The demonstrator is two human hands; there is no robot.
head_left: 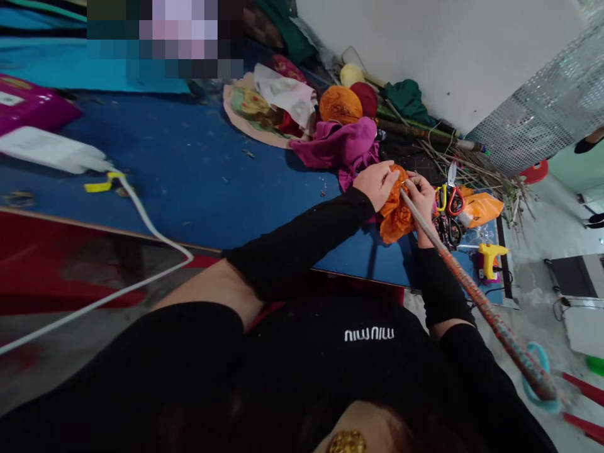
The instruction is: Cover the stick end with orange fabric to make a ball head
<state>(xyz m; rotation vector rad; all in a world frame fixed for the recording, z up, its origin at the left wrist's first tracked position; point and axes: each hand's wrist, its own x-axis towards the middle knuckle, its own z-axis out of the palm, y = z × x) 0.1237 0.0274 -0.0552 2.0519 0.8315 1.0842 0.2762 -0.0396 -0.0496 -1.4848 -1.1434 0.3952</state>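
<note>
Across the blue tabletop (179,157), a long wrapped stick (476,296) slants over the near edge, crossing before the right forearm. Magenta cloth (330,143) lies left of the ruffled orange bundle (397,226), which is near that edge, gripped by the curled left hand (377,184); the right hand's (422,194) fingers pinch beside the stick's tip. A yellow glue gun (491,257) lies by the right edge.

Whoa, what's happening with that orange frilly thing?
Somebody's left hand is holding the orange frilly thing over the blue table. The fingers of the right hand are right where a long stick meets it. Scissors and a yellow glue gun lie nearby, with neither hand on them.
</note>
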